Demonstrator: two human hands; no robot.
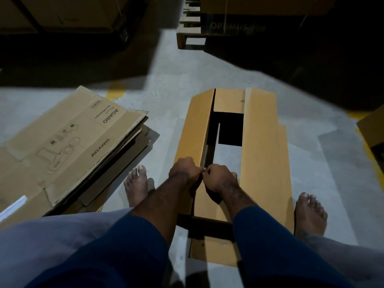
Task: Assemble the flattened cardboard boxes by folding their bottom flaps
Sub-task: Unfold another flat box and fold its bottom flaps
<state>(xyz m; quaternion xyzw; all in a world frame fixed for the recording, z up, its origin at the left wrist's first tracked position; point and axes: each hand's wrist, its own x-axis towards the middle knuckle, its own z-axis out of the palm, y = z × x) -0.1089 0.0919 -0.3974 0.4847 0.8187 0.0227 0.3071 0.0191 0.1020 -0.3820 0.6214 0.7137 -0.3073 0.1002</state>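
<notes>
A long brown cardboard box point(261, 146) stands on the grey floor between my bare feet, its bottom flaps facing up. The two long flaps are partly folded inward, leaving a dark gap down the middle. A short end flap point(228, 100) lies folded in at the far end. My left hand point(182, 170) grips the inner edge of the left long flap point(197, 129) at its near end. Right beside it, my right hand point(220, 179) has curled fingers on the near short flap point(209, 206). The two hands almost touch.
A pile of flattened printed cardboard boxes point(68, 146) lies on the floor to my left. A wooden pallet point(187, 32) loaded with cartons stands ahead in shadow. Another box point(372, 129) sits at the right edge. Yellow floor lines run nearby.
</notes>
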